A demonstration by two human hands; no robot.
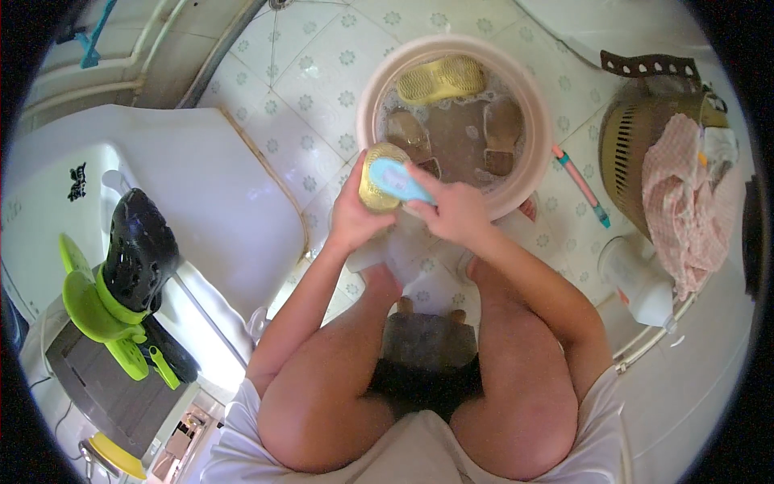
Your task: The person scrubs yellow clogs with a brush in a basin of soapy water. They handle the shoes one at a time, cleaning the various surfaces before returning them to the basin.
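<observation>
My left hand [351, 216] grips a shoe with a yellow patterned sole [372, 192], held at the near left rim of a pale pink basin [542, 133]. In my right hand [458, 213] is a light blue scrubbing brush [395, 179], laid against that sole. The brush covers part of the shoe, and its bristles are hidden. Murky, sudsy water fills the basin. Another yellow-soled shoe [442, 80] lies sole up at its far side. Brownish shoes or sandals [503, 133] sit partly under the water, their exact kind unclear.
A pink and green stick-like tool [582, 185] lies on the tiled floor right of the basin. Further right stand an olive basket [625, 157] draped with a pink checked cloth [685, 194] and a white bottle [638, 282]. Black clogs [141, 246] and green slippers [85, 294] rest at left.
</observation>
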